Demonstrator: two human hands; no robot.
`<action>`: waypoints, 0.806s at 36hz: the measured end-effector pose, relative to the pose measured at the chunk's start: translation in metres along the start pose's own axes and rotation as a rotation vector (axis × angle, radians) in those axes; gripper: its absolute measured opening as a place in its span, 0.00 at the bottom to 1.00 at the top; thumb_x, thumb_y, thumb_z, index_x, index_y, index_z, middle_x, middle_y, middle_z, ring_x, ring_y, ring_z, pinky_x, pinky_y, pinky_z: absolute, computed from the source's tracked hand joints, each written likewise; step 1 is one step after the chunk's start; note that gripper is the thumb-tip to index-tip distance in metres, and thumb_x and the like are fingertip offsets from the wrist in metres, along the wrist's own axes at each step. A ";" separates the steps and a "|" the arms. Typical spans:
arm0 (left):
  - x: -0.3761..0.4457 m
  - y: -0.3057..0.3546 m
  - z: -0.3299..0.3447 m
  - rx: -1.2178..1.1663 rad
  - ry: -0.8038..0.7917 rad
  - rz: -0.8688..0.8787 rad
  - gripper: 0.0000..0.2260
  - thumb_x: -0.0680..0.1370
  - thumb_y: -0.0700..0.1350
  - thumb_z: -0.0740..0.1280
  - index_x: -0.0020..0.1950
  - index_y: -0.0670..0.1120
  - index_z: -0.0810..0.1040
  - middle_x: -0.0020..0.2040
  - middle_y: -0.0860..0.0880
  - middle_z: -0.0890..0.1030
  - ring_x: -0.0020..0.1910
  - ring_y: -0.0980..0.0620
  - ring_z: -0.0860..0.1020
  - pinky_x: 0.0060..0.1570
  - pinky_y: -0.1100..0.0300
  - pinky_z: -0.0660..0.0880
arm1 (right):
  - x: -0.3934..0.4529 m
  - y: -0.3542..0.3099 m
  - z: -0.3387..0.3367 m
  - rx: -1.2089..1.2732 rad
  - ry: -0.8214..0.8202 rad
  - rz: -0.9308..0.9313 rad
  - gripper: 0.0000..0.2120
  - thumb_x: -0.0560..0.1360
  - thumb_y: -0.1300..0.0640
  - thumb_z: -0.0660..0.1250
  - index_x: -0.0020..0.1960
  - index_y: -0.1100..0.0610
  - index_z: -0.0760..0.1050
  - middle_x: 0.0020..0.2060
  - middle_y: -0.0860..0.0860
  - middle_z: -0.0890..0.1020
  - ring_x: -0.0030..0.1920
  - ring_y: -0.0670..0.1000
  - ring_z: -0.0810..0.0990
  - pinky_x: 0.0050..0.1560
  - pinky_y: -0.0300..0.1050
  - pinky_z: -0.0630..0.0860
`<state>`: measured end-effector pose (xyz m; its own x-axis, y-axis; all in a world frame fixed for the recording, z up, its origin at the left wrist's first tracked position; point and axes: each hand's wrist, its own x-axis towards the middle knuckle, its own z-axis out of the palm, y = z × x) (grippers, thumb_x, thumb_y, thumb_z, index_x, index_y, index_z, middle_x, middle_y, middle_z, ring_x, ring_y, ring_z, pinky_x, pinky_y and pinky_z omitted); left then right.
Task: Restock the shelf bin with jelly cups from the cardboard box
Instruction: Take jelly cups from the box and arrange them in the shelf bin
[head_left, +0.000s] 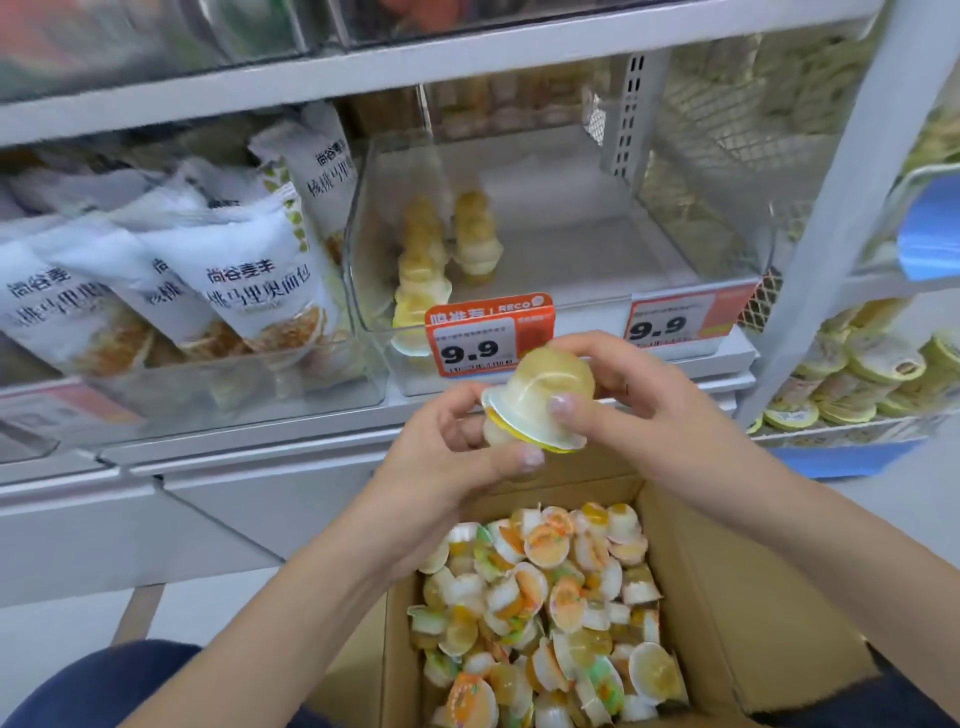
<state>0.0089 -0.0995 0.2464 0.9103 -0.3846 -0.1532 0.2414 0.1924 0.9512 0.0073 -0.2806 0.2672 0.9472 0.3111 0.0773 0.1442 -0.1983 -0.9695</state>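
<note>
Yellow jelly cups (540, 405) below bin rim (561, 306)

Two hands are in view, the left hand (447, 441) and the right hand (618, 400), and between them they hold two jelly cups (545, 402) nested together. One cardboard box (727, 597) sits below, filled with dozens of loose cups, too many to count. One clear shelf bin (727, 249) holds two short stacks of cups (447, 254); the number in each is blurred. Two price tags (485, 338) read 9.9. About four white bread bags (239, 280) fill the neighbouring bin.
</note>
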 end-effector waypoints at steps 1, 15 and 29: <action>0.000 -0.001 0.001 -0.082 -0.024 -0.002 0.28 0.52 0.52 0.83 0.49 0.48 0.83 0.43 0.48 0.83 0.40 0.54 0.80 0.43 0.60 0.76 | 0.001 0.000 -0.002 -0.026 -0.001 -0.012 0.15 0.71 0.46 0.70 0.56 0.49 0.76 0.50 0.42 0.82 0.54 0.41 0.79 0.51 0.33 0.73; 0.006 -0.011 0.009 -0.605 -0.110 -0.129 0.27 0.50 0.41 0.85 0.48 0.41 0.85 0.50 0.40 0.83 0.48 0.46 0.83 0.42 0.56 0.81 | 0.007 0.002 -0.013 -0.176 -0.121 -0.073 0.22 0.70 0.45 0.72 0.62 0.46 0.73 0.54 0.39 0.80 0.58 0.41 0.78 0.60 0.43 0.75; 0.005 -0.014 -0.001 -0.568 -0.202 -0.211 0.27 0.56 0.43 0.83 0.52 0.37 0.83 0.55 0.36 0.81 0.52 0.40 0.81 0.46 0.54 0.81 | 0.001 0.003 -0.011 -0.205 -0.229 -0.060 0.29 0.68 0.51 0.75 0.66 0.39 0.69 0.59 0.38 0.77 0.61 0.42 0.75 0.60 0.38 0.73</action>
<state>0.0100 -0.1033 0.2321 0.7555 -0.6186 -0.2157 0.6000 0.5213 0.6068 0.0119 -0.2907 0.2667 0.8498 0.5242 0.0559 0.2745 -0.3494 -0.8958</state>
